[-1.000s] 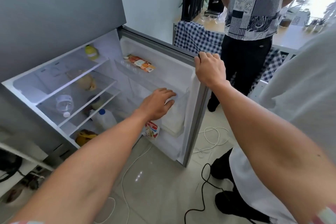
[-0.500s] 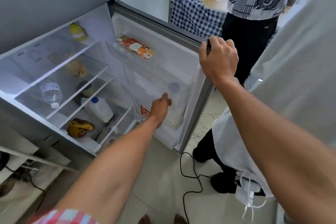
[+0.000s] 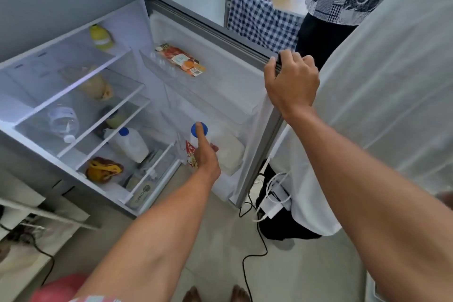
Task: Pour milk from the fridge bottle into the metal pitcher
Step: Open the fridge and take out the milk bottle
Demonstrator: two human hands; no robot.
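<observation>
Left hand (image 3: 206, 157) now lower, gripping upright milk bottle (image 3: 199, 138), cap up.

One head-worn view — high, close, wide-angle — looks forward and down into the open fridge (image 3: 81, 95).

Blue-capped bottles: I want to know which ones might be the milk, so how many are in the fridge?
2. One white bottle stands on a lower inside shelf; one bottle sits in the lower door bin, under the left hand. Others may be hidden.

Left hand (image 3: 205, 157) on blue-capped bottle (image 3: 199, 130)
</observation>
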